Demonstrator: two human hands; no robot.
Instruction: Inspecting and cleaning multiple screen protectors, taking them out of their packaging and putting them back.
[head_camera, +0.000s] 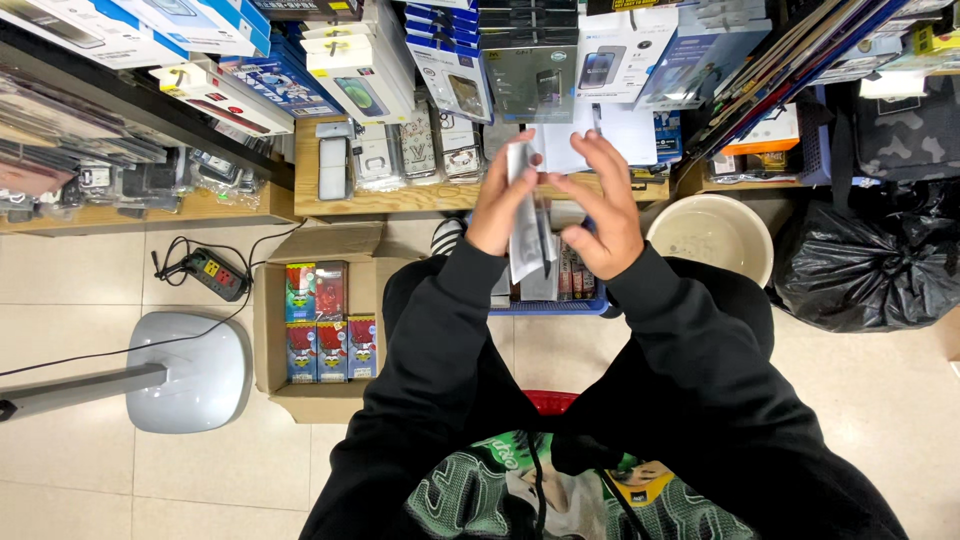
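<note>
A wooden shelf (400, 200) stacked with boxed phone accessories runs across the top. Below it on the floor sit a cardboard box (275, 330) of colourful packs, a beige bucket (710, 235) and a blue basket (550, 306). Above the basket, the left hand (500, 205) grips a clear packet (527, 215); the right hand (605, 205), fingers spread, touches the packet's other edge.

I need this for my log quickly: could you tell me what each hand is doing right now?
Left hand: closed on the clear flat packet.
Right hand: open, fingers spread, touching the same packet.
</note>
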